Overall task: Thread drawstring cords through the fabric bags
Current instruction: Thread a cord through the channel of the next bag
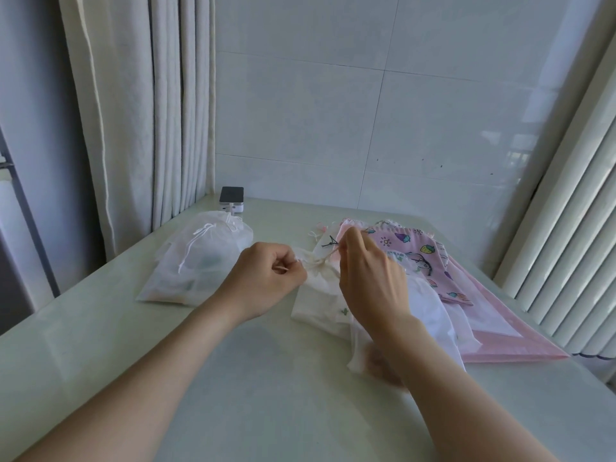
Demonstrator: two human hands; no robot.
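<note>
White mesh bag (196, 258), cream pouch (320, 295), pink fruit-print bag (423, 251), pale green tabletop (266, 395), black-topped box (231, 198).

Cream bag (320, 295), mouth gathered on cord (328, 255)

A pale, glossy worktop (233, 378) carries fabric bags. At 10 o'clock lies a sheer white drawstring bag (200, 261). Behind it, at 11 o'clock by the far edge, sits a small white box with a black top (231, 199). A small cream pouch (320, 295) rests near the centre. At 2 o'clock, a white bag (430, 311) and a pink fruit-print bag (423, 248) overlap on a pink-edged plastic sleeve (500, 335).
</note>
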